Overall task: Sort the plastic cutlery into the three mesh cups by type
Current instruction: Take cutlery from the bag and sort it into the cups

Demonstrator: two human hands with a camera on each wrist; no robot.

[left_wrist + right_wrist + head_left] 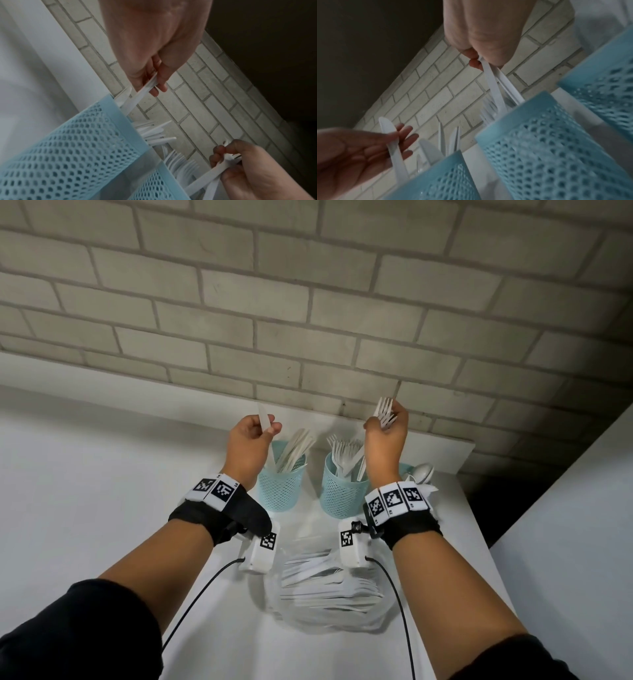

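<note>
Three light-blue mesh cups stand by the brick wall. Above the left cup (281, 487), which holds knives, my left hand (270, 428) pinches one white knife (263, 413), blade up. In the left wrist view the knife (145, 88) slants down towards the cup's rim (120, 111). My right hand (383, 424) grips a few white forks (383, 409), tines up, over the middle cup (342, 491) of forks. Their handles (494, 88) reach down to that cup (539, 142). The right cup (607, 94), with spoons (422, 472), is mostly hidden behind my right wrist.
A clear plastic bag (308, 623) with a pile of mixed white cutlery (329, 583) lies on the white table (102, 491) just in front of the cups. The brick wall (308, 302) rises right behind them. A dark gap lies past the table's right edge.
</note>
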